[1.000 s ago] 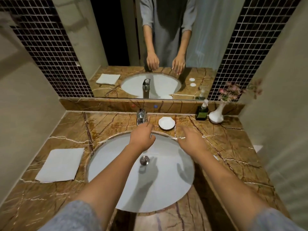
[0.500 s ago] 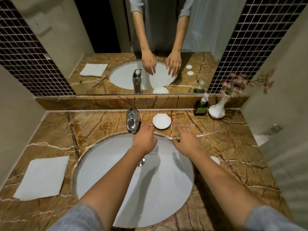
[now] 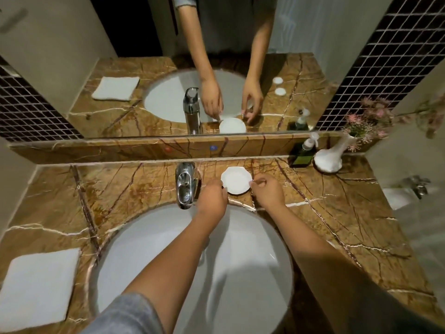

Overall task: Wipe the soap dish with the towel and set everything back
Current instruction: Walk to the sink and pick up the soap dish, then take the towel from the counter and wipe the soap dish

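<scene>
the dish (image 3: 236,180) sat on the counter (image 3: 337,208) at the far side, just right of the tap (image 3: 185,186) and behind the basin (image 3: 240,273) rim. the left hand (image 3: 212,201) had its fingertips at the dish's left edge and the right hand (image 3: 268,192) at its right edge; both looked to be closing on it, though whether either truly gripped it could not be told. the towel (image 3: 36,288) lay folded at the near left, well apart.

the likely slip was a smooth dish pinched only by its rim: it could tilt and drop into the basin or knock the tap just beside it. carrying it left toward the towel meant passing the spout, so lifting clear first seemed wise. right of the dish the counter was open until the bottle (image 3: 304,154) and vase (image 3: 331,157) at the far right; the mirror ledge closed in behind.
</scene>
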The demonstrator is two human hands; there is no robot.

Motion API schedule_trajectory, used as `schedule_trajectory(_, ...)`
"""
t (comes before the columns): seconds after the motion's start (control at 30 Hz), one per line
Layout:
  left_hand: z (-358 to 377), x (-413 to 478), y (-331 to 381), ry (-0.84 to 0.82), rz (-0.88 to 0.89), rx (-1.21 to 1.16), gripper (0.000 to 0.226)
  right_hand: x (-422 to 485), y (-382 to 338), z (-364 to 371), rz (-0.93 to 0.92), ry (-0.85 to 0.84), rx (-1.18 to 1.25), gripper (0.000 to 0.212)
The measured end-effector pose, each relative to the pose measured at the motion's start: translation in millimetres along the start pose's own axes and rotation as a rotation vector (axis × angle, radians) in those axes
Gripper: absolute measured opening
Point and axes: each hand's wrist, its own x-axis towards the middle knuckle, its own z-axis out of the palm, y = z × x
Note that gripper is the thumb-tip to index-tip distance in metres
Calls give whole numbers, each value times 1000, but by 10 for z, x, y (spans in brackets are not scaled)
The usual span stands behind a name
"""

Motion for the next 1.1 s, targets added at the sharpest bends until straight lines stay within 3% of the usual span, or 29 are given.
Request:
schedule_trajectory(0.17, 108, 242, -32, -40, -176, -9, 39, 209, 32, 203, 75, -8, 16, 20)
schedule_trajectory(0.5, 163, 374, -50, -82, -174, 7, 32, 303, 129, 273, 96, -55, 5, 5)
schedule_trajectory(0.8, 69, -93, -114, -99, -178, -62, 31, -123, 247, 191, 58, -91, 15, 11)
schedule_trajectory(1.1, 53, -814, -565, -171, -233, -184, 21, -831, 523, 237, -35, -257, -13, 20)
